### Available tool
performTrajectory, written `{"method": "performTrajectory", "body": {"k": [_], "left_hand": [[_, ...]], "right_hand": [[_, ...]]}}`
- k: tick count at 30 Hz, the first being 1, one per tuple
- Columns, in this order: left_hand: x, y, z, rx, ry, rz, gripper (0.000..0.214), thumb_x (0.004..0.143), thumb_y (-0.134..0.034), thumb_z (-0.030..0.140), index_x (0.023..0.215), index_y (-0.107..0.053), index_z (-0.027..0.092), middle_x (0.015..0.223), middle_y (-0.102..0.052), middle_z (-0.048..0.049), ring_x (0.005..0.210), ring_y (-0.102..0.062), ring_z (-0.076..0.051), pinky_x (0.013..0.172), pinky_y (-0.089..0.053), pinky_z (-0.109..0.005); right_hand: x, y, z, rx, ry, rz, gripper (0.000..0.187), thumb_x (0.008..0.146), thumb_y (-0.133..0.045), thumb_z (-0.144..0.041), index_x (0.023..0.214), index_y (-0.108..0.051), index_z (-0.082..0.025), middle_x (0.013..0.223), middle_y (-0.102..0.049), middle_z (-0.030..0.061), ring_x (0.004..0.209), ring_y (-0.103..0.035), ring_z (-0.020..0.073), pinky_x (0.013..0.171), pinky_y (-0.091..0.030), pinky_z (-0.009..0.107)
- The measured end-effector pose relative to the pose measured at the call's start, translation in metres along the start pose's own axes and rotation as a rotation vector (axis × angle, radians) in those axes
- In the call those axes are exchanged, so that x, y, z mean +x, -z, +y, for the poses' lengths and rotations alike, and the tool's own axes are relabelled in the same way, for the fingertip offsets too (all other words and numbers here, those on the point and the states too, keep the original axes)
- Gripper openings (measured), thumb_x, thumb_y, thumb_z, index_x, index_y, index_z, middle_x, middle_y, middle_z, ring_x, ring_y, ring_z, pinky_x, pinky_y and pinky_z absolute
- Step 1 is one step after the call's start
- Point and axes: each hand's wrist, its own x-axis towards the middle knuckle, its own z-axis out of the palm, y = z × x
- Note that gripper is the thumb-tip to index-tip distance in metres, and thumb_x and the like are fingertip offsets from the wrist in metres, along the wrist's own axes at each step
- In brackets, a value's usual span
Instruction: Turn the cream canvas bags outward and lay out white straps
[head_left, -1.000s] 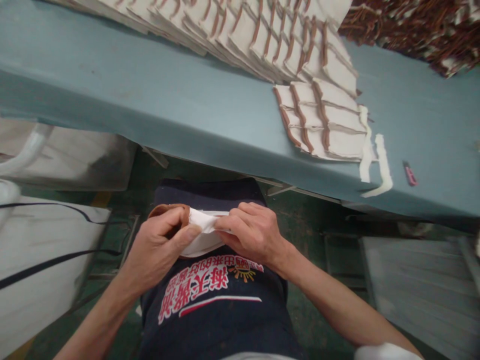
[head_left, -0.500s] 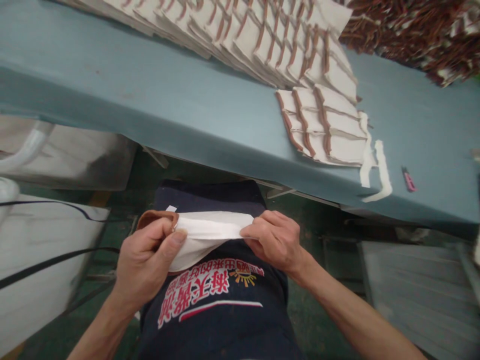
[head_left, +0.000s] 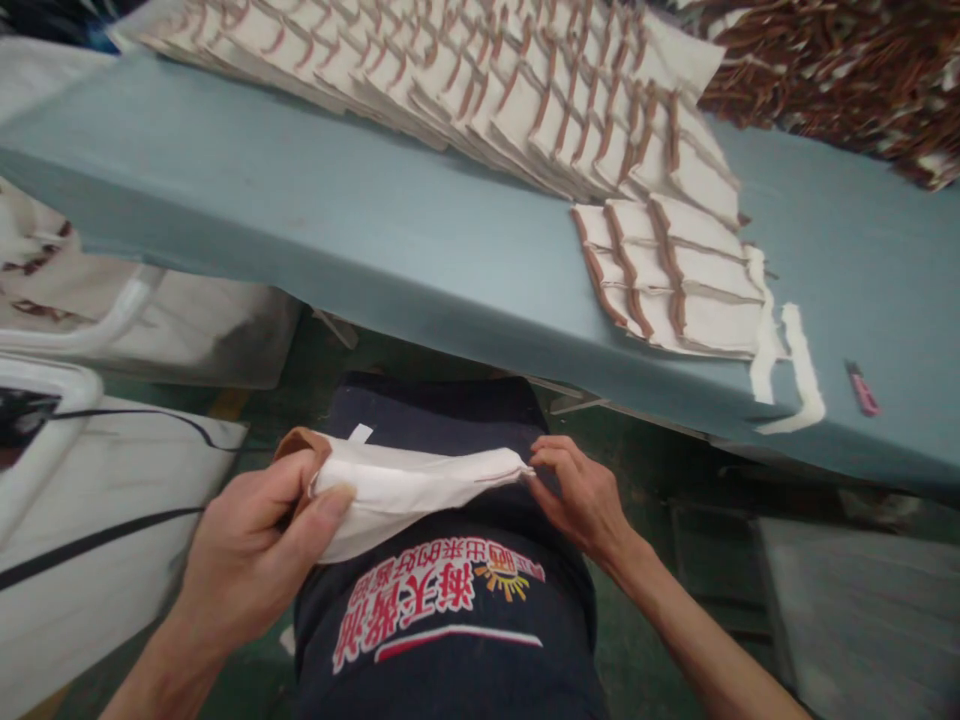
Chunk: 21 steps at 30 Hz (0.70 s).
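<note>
A white cloth piece (head_left: 405, 490) with a brown fold at its left end stretches across in front of my apron. My left hand (head_left: 262, 540) is closed on that brown-edged end, thumb on top of the white fabric. The other end narrows to a small point with a reddish seam line. My right hand (head_left: 577, 495) is at this point, its thumb and fingertips around the corner; part of the grip is hidden. A small white tab (head_left: 361, 434) sticks up behind the cloth.
The blue-covered table (head_left: 315, 220) bears overlapping rows of white brown-edged pieces (head_left: 465, 90) and a smaller group (head_left: 675, 275). White strips (head_left: 802, 370) and a pink cutter-like tool (head_left: 862, 388) lie at right. Brown scraps (head_left: 810, 80) are heaped behind. A white chair frame (head_left: 82, 335) stands left.
My right hand has shifted from the cloth's folded edge out to its pointed corner. My left hand has moved a little left and down. The whole view has shifted slightly.
</note>
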Motion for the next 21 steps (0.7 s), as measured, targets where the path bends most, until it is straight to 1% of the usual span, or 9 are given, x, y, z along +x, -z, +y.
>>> {"method": "performTrajectory", "body": {"k": [3, 6, 9, 12, 14, 16, 17, 19, 21], "left_hand": [[-0.001, 0.011, -0.001, 0.082, -0.202, 0.035, 0.043, 0.102, -0.066, 0.031, 0.067, -0.044, 0.024, 0.058, -0.039, 0.0083, 0.049, -0.040, -0.012, 0.052, -0.030, -0.029], [0.003, 0.019, 0.000, 0.127, -0.318, 0.036, 0.042, 0.102, -0.065, 0.023, 0.068, -0.042, 0.025, 0.057, -0.041, 0.0084, 0.047, -0.042, -0.012, 0.051, -0.032, -0.029], [0.008, 0.024, 0.009, 0.156, -0.378, 0.029, 0.039, 0.102, -0.062, 0.017, 0.069, -0.042, 0.025, 0.058, -0.046, 0.0079, 0.049, -0.048, -0.012, 0.051, -0.034, -0.028], [0.012, 0.027, 0.023, 0.171, -0.440, 0.031, 0.039, 0.100, -0.059, 0.013, 0.069, -0.037, 0.025, 0.057, -0.044, 0.0084, 0.049, -0.045, -0.012, 0.050, -0.032, -0.028], [0.014, 0.026, 0.030, 0.170, -0.467, 0.019, 0.039, 0.100, -0.057, 0.013, 0.070, -0.035, 0.025, 0.057, -0.043, 0.0089, 0.049, -0.042, -0.011, 0.049, -0.030, -0.027], [0.016, 0.024, 0.033, 0.161, -0.473, -0.016, 0.038, 0.101, -0.055, 0.014, 0.071, -0.036, 0.025, 0.058, -0.045, 0.0092, 0.049, -0.043, -0.010, 0.049, -0.031, -0.025], [0.018, 0.023, 0.034, 0.154, -0.468, -0.041, 0.037, 0.102, -0.054, 0.014, 0.071, -0.037, 0.025, 0.059, -0.047, 0.0091, 0.049, -0.045, -0.010, 0.049, -0.033, -0.024], [0.021, 0.023, 0.033, 0.133, -0.450, -0.091, 0.035, 0.104, -0.053, 0.016, 0.071, -0.044, 0.024, 0.062, -0.054, 0.0081, 0.052, -0.051, -0.010, 0.052, -0.038, -0.023], [0.025, 0.024, 0.033, 0.098, -0.435, -0.129, 0.034, 0.106, -0.054, 0.019, 0.073, -0.052, 0.024, 0.065, -0.060, 0.0069, 0.056, -0.056, -0.011, 0.055, -0.042, -0.022]], "right_hand": [[0.003, -0.004, 0.011, 0.023, -0.128, 0.021, 0.007, 0.105, -0.068, -0.018, 0.111, -0.067, -0.021, 0.109, -0.083, 0.0092, 0.067, -0.073, 0.0147, 0.062, -0.059, 0.026], [0.010, -0.007, 0.016, 0.079, -0.218, 0.048, 0.004, 0.106, -0.068, -0.022, 0.110, -0.068, -0.021, 0.100, -0.082, 0.0059, 0.058, -0.070, 0.0139, 0.059, -0.061, 0.026], [0.023, -0.005, 0.012, 0.131, -0.256, 0.066, 0.007, 0.108, -0.066, -0.026, 0.107, -0.070, -0.021, 0.090, -0.082, 0.0048, 0.065, -0.077, 0.0182, 0.060, -0.064, 0.027], [0.046, 0.006, -0.002, 0.219, -0.274, 0.087, 0.012, 0.109, -0.066, -0.032, 0.105, -0.073, -0.023, 0.095, -0.084, 0.0070, 0.079, -0.082, 0.0216, 0.070, -0.067, 0.030], [0.066, 0.016, -0.019, 0.326, -0.244, 0.118, 0.015, 0.110, -0.067, -0.037, 0.105, -0.074, -0.024, 0.100, -0.084, 0.0073, 0.089, -0.083, 0.0230, 0.079, -0.068, 0.033], [0.089, 0.024, -0.040, 0.446, -0.162, 0.123, 0.017, 0.110, -0.069, -0.042, 0.108, -0.073, -0.025, 0.102, -0.082, 0.0060, 0.095, -0.081, 0.0228, 0.086, -0.067, 0.034], [0.101, 0.027, -0.051, 0.505, -0.127, 0.102, 0.018, 0.109, -0.070, -0.043, 0.109, -0.073, -0.025, 0.102, -0.081, 0.0053, 0.095, -0.080, 0.0224, 0.087, -0.067, 0.034], [0.124, 0.031, -0.071, 0.623, -0.068, 0.006, 0.021, 0.109, -0.073, -0.046, 0.112, -0.072, -0.025, 0.103, -0.080, 0.0048, 0.094, -0.079, 0.0208, 0.087, -0.066, 0.033], [0.145, 0.032, -0.085, 0.748, 0.020, -0.066, 0.025, 0.110, -0.072, -0.047, 0.119, -0.070, -0.024, 0.112, -0.081, 0.0060, 0.102, -0.079, 0.0200, 0.093, -0.065, 0.033]]}}
